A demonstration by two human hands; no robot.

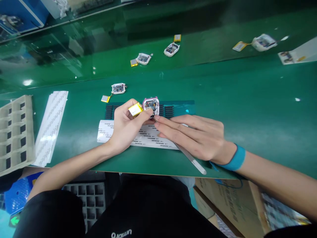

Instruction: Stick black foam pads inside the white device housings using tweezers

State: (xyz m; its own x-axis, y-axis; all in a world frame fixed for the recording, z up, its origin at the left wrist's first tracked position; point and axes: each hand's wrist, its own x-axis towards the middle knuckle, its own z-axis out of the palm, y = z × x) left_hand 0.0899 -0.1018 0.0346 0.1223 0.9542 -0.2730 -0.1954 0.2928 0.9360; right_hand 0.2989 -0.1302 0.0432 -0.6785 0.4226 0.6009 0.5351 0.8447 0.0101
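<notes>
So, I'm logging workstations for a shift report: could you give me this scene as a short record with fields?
left hand: holds a pink-rimmed open case, yellow-edged battery beside it
right hand: holds a slim tool, tip near the case
right wrist: blue band
below hands: printed white sheet
further out: four white cases, each with a battery
far left: compartmented tray

Bare left hand (pixel 126 127) and bare right hand (pixel 200 137), fingertips close together
Left thumb (pixel 141 119) points right, right fingers (pixel 177 126) stretch left; left forearm (pixel 74 167) and right forearm (pixel 277 180) slant inward.
</notes>
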